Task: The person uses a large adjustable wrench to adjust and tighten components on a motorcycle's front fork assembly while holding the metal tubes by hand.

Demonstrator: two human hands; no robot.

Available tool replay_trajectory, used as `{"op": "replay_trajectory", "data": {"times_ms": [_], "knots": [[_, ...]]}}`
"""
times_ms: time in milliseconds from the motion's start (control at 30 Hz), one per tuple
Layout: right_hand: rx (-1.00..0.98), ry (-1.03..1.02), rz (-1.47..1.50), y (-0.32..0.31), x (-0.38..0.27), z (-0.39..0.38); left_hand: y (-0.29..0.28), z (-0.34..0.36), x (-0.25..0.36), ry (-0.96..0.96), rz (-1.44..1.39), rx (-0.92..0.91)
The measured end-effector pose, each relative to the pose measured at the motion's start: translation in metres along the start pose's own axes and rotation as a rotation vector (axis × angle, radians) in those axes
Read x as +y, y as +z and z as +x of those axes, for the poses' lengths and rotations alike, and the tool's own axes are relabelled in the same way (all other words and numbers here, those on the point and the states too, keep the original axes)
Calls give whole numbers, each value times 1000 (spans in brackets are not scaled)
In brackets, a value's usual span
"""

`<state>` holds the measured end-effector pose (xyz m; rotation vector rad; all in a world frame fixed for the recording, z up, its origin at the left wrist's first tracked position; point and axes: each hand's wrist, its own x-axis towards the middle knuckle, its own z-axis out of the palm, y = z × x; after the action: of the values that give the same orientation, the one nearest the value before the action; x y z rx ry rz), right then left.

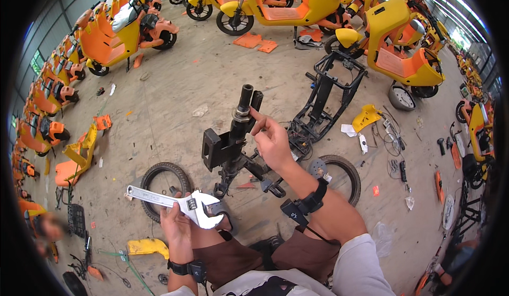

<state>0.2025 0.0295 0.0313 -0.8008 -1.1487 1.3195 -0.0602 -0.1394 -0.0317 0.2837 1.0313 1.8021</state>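
Concrete floor (175, 94) stretches through a wide hall crowded with yellow-and-orange scooters (286, 14). From the head view, the left hand (177, 224) is wrapped round a silver adjustable wrench (184, 202), raised above the lap, left of an upright black steering tube (245, 97). The right hand (273, 145) has bent fingers at the tube's metal collar (241, 115); whether they grip it, I cannot tell

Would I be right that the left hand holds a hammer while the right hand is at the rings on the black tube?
Not quite: the head view shows the left hand holding a wrench, not a hammer. The right hand is indeed at the rings on the black tube.
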Motion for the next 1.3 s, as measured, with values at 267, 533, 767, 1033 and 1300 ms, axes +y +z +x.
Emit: {"op": "replay_trajectory", "data": {"times_ms": [267,533,767,1033,1300], "knots": [[21,-75,-345,-2,-24,-7,1,4,-10,-81,29,-77],[487,-74,207,-113,-112,-90,-22,11,-5,-198,79,-92],[1039,444,-97,-313,38,-308,-78,52,24,-229,113,-97],[1090,910,-711,-302,212,-466,-206,125,70,84,731,-328],[1197,713,-1135,-311,227,-356,-56,-12,26,435,1269,-328]]}}
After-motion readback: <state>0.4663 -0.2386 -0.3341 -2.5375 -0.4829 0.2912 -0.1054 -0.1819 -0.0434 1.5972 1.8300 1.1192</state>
